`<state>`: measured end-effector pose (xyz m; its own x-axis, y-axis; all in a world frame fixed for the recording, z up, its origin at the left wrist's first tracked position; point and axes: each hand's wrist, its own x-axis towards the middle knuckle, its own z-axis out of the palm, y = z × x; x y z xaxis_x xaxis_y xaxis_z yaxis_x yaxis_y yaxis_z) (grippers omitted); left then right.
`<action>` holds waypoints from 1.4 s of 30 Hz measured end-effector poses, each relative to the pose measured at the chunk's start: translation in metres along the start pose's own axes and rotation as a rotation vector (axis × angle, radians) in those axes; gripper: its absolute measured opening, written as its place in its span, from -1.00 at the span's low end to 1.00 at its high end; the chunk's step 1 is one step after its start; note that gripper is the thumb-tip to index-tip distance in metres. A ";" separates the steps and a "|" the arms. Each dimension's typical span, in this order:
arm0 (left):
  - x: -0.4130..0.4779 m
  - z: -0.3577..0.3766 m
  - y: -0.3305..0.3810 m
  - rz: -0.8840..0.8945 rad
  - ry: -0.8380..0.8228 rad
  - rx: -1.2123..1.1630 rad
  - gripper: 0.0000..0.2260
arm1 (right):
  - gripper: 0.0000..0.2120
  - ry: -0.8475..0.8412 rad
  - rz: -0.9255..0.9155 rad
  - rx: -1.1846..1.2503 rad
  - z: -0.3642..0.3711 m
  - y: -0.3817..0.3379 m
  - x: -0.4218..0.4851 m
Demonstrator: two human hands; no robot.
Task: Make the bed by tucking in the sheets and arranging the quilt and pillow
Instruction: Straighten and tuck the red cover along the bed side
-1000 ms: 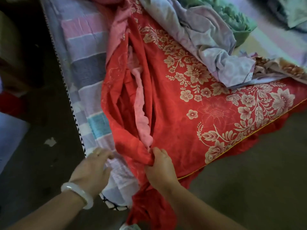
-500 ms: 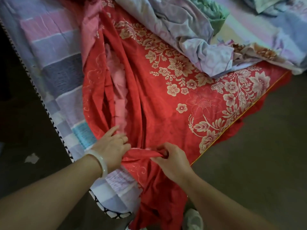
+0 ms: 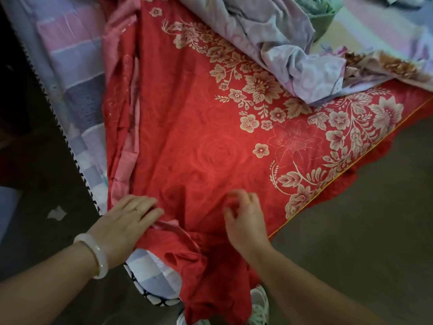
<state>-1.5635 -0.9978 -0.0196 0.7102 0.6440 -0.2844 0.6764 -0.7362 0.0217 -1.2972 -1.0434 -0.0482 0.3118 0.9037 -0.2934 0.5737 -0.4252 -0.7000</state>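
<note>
A red quilt [image 3: 199, 137] with cream flowers lies spread over the bed's near corner, its pink lining showing along the left fold. My left hand [image 3: 126, 221], with a white bangle at the wrist, rests flat on the quilt's left edge near the corner. My right hand [image 3: 246, 219] hovers over or lightly touches the red cloth, fingers loosely bent and holding nothing. Under the quilt lies a striped pastel sheet [image 3: 77, 73], which shows at the left and at the mattress corner [image 3: 152, 273].
A crumpled lilac sheet [image 3: 293, 55] and a green cloth [image 3: 323, 17] lie heaped at the back. A brown-flowered fabric [image 3: 393, 66] lies at the right. Dark floor runs along both sides of the bed; a white shoe [image 3: 260, 303] is below the hanging quilt.
The bunched folds of the quilt have been pulled out flat. My right hand let go of the red cloth, and my left hand moved onto the quilt's left edge.
</note>
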 end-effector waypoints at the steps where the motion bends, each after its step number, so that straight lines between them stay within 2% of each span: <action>1: 0.006 -0.001 0.004 0.030 0.021 0.017 -0.27 | -0.70 0.057 0.029 -0.019 -0.005 -0.001 0.014; 3: 0.013 0.001 0.011 0.110 0.048 0.003 -0.56 | -0.63 0.081 0.091 -0.109 -0.010 -0.001 0.034; 5: 0.005 0.003 0.009 0.153 -0.061 -0.025 -0.75 | -0.63 0.012 0.064 -0.239 -0.005 0.001 0.033; 8: -0.030 0.018 -0.004 0.159 -0.266 0.030 -0.72 | -0.66 -0.212 -0.215 -0.323 0.015 -0.003 -0.002; 11: -0.034 0.013 -0.011 0.115 -0.244 0.026 -0.81 | -0.65 -0.435 -0.386 -0.300 0.020 -0.004 -0.021; 12: -0.030 0.008 -0.010 0.113 -0.212 -0.016 -0.91 | -0.67 -0.474 -0.382 -0.243 0.018 -0.004 -0.018; 13: -0.025 0.003 -0.009 0.075 -0.166 -0.079 -0.90 | -0.70 -0.479 -0.353 -0.169 0.015 -0.003 -0.013; 15: -0.011 -0.005 -0.007 0.043 -0.129 -0.110 -0.91 | -0.75 -0.369 -0.260 -0.058 0.008 -0.004 0.005; 17: -0.005 -0.009 -0.010 0.062 -0.153 -0.049 -0.53 | -0.80 -0.245 -0.174 -0.024 0.000 -0.003 0.025; 19: -0.008 -0.006 -0.020 0.074 -0.195 -0.002 -0.44 | -0.80 -0.269 -0.088 -0.041 -0.005 -0.002 0.034; 23: -0.017 0.000 -0.036 0.079 -0.322 -0.086 -0.70 | -0.70 -0.307 -0.139 -0.210 0.002 0.002 0.014; 27: -0.007 -0.005 -0.033 0.061 -0.413 -0.269 -0.76 | -0.28 -0.411 -0.097 -0.319 0.019 -0.014 -0.021; 29: 0.006 -0.014 -0.038 -0.072 -0.423 -0.445 -0.73 | -0.31 -0.401 0.016 -0.280 0.024 -0.029 -0.027; 30: 0.011 -0.017 -0.041 -0.149 -0.433 -0.536 -0.72 | -0.41 -0.294 0.068 -0.186 0.027 -0.035 -0.029; 31: 0.017 -0.015 -0.046 -0.202 -0.409 -0.587 -0.67 | -0.52 -0.101 0.094 -0.090 0.027 -0.040 -0.034; 33: 0.025 -0.011 -0.055 -0.277 -0.355 -0.669 -0.53 | -0.69 0.325 0.013 -0.011 0.032 -0.054 -0.057; 34: 0.030 -0.015 -0.054 -0.316 -0.353 -0.648 -0.56 | -0.74 0.456 -0.070 0.014 0.037 -0.064 -0.072; 35: 0.035 -0.015 -0.052 -0.371 -0.382 -0.625 -0.64 | -0.78 0.486 -0.139 0.031 0.044 -0.077 -0.088; 37: 0.044 -0.012 -0.046 -0.582 -0.387 -0.729 -0.72 | -0.74 0.414 -0.220 0.006 0.066 -0.090 -0.116; 40: 0.052 -0.012 -0.042 -0.562 -0.363 -0.799 -0.71 | -0.37 0.247 -0.095 -0.289 0.100 -0.070 -0.136; 42: 0.053 -0.010 -0.040 -0.622 -0.185 -0.903 -0.77 | -0.27 0.157 0.028 -0.421 0.110 -0.050 -0.134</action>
<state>-1.5512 -0.9325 -0.0259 0.2087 0.7522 -0.6250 0.8518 0.1742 0.4940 -1.4509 -1.1372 -0.0451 0.4237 0.8870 -0.1835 0.8116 -0.4617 -0.3580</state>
